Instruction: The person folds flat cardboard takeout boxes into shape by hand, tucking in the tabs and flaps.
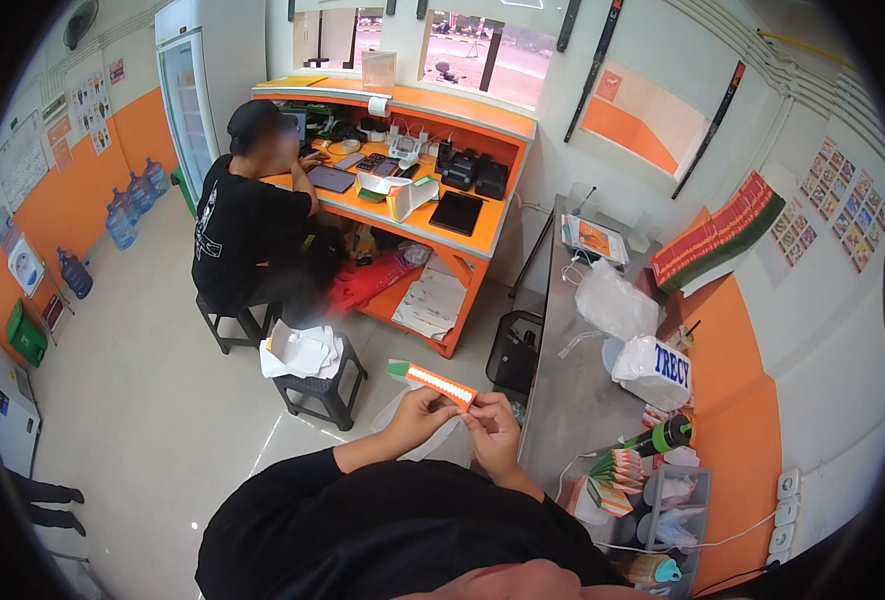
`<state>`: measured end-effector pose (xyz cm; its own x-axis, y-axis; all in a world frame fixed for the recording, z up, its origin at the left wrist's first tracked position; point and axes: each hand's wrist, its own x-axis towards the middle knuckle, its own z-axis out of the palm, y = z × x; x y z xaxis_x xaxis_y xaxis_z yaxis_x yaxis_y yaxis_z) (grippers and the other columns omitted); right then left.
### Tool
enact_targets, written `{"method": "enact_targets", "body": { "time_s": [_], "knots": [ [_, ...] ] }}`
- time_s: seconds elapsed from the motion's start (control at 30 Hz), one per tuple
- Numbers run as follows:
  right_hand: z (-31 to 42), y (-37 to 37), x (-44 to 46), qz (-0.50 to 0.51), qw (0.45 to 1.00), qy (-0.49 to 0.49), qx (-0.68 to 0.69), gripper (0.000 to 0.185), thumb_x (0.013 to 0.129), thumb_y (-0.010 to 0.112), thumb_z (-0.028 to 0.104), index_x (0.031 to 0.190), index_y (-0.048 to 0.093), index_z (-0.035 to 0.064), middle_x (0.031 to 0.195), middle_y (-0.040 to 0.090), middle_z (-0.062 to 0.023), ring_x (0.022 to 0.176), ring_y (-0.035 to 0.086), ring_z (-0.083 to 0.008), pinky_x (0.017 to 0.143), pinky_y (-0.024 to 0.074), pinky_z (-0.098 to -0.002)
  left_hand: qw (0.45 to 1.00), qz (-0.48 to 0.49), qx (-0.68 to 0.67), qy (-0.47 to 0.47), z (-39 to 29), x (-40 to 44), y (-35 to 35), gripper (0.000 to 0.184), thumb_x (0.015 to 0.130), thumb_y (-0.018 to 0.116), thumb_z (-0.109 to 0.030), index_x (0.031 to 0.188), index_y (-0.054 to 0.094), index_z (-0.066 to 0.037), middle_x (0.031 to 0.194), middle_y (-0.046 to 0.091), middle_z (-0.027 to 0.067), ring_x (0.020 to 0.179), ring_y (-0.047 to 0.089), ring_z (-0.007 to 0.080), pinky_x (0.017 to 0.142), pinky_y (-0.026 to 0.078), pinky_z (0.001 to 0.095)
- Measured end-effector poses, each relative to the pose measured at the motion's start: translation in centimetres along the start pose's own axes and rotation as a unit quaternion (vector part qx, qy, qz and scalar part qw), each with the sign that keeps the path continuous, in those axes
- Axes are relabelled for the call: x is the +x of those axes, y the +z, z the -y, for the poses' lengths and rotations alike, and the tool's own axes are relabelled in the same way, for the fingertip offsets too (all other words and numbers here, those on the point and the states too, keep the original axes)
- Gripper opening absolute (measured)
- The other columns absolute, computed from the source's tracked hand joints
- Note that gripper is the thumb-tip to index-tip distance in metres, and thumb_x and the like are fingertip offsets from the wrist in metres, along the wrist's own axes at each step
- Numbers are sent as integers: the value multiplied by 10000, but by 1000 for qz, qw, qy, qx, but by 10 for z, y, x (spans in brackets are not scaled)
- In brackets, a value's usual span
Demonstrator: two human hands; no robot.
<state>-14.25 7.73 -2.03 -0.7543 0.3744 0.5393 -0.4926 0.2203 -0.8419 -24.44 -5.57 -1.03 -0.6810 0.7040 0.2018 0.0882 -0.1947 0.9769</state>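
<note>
Both hands are raised in front of my chest, holding a narrow folded paper carton (443,384). It is orange with a white scalloped band and a green end pointing left. My left hand (415,420) pinches its lower edge near the middle. At the right end, the fingers of my right hand (493,430) close on the carton. Part of its lower side is hidden behind my fingers. Behind and below my hands shows a sheet of translucent plastic (443,440); whether I touch it I cannot tell.
On my right, a metal counter (573,400) carries similar folded cartons (618,478), a white TRECY pack (653,370), a bottle (663,435) and a grey basket (693,500). A stool (333,400) holds white papers. Beyond, a person (248,220) sits at an orange desk (488,235).
</note>
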Motion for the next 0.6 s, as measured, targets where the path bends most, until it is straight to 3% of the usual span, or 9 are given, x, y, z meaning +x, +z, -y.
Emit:
{"method": "enact_targets", "body": {
  "time_s": [0.2, 0.23, 0.37, 0.43, 0.5, 0.53, 0.57, 0.6],
  "knots": [
    [10, 6, 3, -78, 996, 22, -19, 206, 833, 740, -8, 906, 550, 23, 1026, 556, -113, 1024, 610, -211, 883, 546, -326, 991, 46, -117, -40, -3, 0, 1, 185, 957, 625, -95, 1086, 675, 28, 1010, 696, 57, 928, 658, 124, 855, 525, 276],
    [4, 1, 1, -76, 992, -8, -104, 239, 803, 769, 15, 904, 553, 31, 982, 560, -110, 1006, 612, -235, 856, 536, -351, 986, 57, -153, -42, -4, 0, 2, 199, 969, 616, -120, 1083, 676, 31, 999, 697, 55, 921, 656, 120, 853, 523, 272],
    [10, -8, 6, -32, 950, -100, -293, 314, 732, 824, 66, 902, 561, 54, 899, 577, -109, 964, 613, -303, 797, 486, -415, 987, 63, -145, -29, -12, 4, -1, 213, 985, 603, -164, 1071, 678, 16, 940, 693, 34, 882, 647, 105, 822, 515, 257],
    [11, -9, 8, -1, 946, -96, -311, 309, 738, 825, 58, 894, 559, 54, 911, 583, -100, 964, 616, -281, 784, 503, -394, 993, 67, -46, -89, 2, 7, -2, 193, 983, 607, -177, 991, 668, 6, 891, 683, 16, 833, 639, 108, 785, 511, 263],
    [8, -12, 8, 27, 939, -92, -330, 304, 744, 826, 50, 886, 557, 53, 924, 590, -91, 964, 620, -259, 771, 521, -372, 992, 70, -42, -100, 15, 9, -5, 188, 979, 613, -182, 949, 651, 0, 866, 678, 23, 821, 635, 104, 762, 509, 271],
    [0, -16, 7, 26, 985, 30, -168, 252, 813, 784, 125, 878, 553, 49, 921, 596, -92, 936, 633, -237, 738, 537, -349, 991, 73, -37, -109, 17, 11, -7, 194, 975, 619, -187, 906, 634, -6, 842, 673, 31, 809, 630, 100, 740, 507, 279],
    [-6, -19, 8, 24, 988, 151, 1, 248, 881, 742, 200, 870, 549, 44, 918, 601, -93, 908, 646, -216, 705, 553, -327, 991, 73, -37, -108, 19, 10, -10, 194, 975, 619, -187, 906, 634, -6, 842, 673, 31, 809, 630, 100, 740, 507, 279],
    [-10, -27, 10, 25, 988, 150, 1, 248, 881, 742, 200, 870, 549, 44, 918, 601, -93, 908, 646, -216, 705, 553, -327, 991, 103, 59, -67, 6, 10, -13, 196, 966, 631, -192, 893, 623, -11, 821, 670, 53, 789, 636, 117, 728, 508, 295]
  ]
}}
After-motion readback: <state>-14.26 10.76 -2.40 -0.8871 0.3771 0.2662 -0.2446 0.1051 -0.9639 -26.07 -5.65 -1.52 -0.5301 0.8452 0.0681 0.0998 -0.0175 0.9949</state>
